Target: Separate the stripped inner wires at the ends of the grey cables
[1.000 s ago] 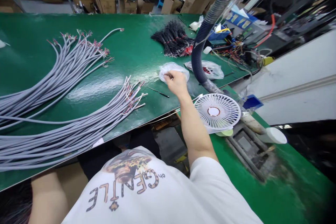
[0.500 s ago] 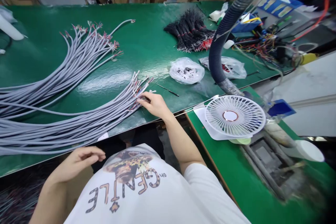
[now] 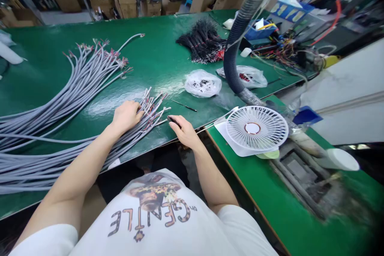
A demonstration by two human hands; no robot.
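My left hand [image 3: 126,117] lies on the lower bundle of grey sheathed cables [image 3: 36,168], right behind their stripped ends [image 3: 153,112]. Its fingers press in among the cables, and I cannot see how they close. My right hand [image 3: 183,130] sits just right of those ends at the bench edge. A small dark object [image 3: 173,120] is pinched in its fingers, too hidden to name. Just above that hand lies a thin black-handled tool [image 3: 184,105]. A clear plastic bag of small parts [image 3: 203,83] lies farther up the bench.
A second grey cable bundle [image 3: 81,84] fans across the green bench [image 3: 168,60]. Beyond are a bunch of black wires [image 3: 202,42] and another plastic bag [image 3: 243,77]. A ribbed hose [image 3: 237,48] descends to the right, above a white fan [image 3: 256,128].
My left hand has risen from near my body onto the cable bundle. My right hand has shifted slightly right of the cable ends, now with a dark object in its fingers.
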